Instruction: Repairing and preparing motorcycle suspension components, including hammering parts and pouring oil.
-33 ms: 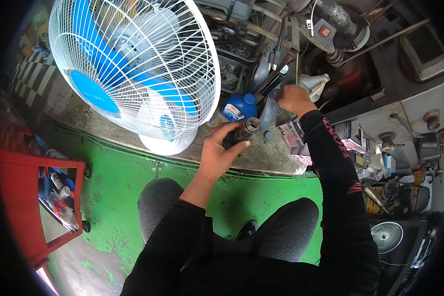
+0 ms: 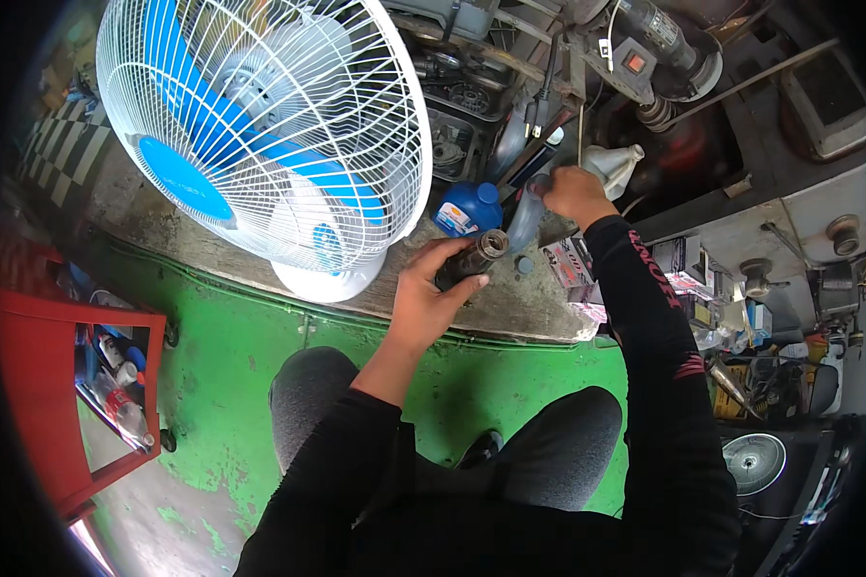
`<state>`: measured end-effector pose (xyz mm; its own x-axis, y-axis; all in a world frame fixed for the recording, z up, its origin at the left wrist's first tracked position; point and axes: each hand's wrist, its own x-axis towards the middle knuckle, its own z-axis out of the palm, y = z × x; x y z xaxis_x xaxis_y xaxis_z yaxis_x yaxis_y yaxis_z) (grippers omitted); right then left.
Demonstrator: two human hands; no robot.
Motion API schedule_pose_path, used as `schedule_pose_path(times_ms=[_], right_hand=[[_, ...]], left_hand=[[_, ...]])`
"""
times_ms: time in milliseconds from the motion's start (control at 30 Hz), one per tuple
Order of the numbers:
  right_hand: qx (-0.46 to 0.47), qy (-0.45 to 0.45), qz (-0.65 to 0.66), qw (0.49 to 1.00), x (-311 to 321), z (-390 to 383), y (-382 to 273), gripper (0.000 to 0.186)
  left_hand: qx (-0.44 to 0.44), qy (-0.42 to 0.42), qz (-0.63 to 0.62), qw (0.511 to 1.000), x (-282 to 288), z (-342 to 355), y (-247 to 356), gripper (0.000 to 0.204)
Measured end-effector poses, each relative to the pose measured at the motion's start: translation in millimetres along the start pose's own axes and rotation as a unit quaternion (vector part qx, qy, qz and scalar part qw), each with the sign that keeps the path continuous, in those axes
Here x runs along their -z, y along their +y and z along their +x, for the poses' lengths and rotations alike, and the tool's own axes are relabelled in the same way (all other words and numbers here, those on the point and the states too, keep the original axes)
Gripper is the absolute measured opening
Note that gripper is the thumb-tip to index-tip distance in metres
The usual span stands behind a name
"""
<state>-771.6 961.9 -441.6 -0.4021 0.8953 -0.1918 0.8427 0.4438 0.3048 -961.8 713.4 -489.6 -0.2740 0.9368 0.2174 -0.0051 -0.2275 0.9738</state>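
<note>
My left hand (image 2: 436, 288) is wrapped round a dark, short cylindrical metal part (image 2: 471, 260), whose hollow upper end faces up. My right hand (image 2: 577, 197) is closed on the upper end of a translucent plastic bottle (image 2: 525, 223) standing on the workbench. Its fingertips are partly hidden behind the hand. Between the two hands, a blue plastic jug (image 2: 469, 209) with a blue cap stands close to the bottle. A small round cap (image 2: 523, 264) lies on the bench just beside the bottle.
A large white fan (image 2: 322, 269) with blue blades fills the bench's left side. A whitish bottle (image 2: 614, 165) lies beyond my right hand. Small boxes (image 2: 573, 264) sit by my right forearm. A bench grinder (image 2: 669, 48) stands far right, and a red cart (image 2: 34, 385) at left.
</note>
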Motion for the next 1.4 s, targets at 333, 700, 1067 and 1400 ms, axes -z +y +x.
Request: schedule_pose_path(times_ms=[333,700,1067,1400], right_hand=[[-0.014,-0.021,0.029,0.999,7,10,-3,0.066],[-0.067,-0.071,0.035,0.995,5,14,-11,0.064],[-0.051,0.002,0.094,0.994,-22,-1,-1,0.068],[-0.198,0.129,0.316,0.919,-42,-175,53,0.069]], left_hand=[[-0.029,0.053,0.034,0.998,-5,-1,-5,0.045],[-0.027,0.045,0.051,0.997,-9,1,-3,0.045],[-0.069,0.03,0.051,0.996,-24,0,-12,0.047],[0.132,-0.036,-0.044,0.99,-58,-36,84,0.054]])
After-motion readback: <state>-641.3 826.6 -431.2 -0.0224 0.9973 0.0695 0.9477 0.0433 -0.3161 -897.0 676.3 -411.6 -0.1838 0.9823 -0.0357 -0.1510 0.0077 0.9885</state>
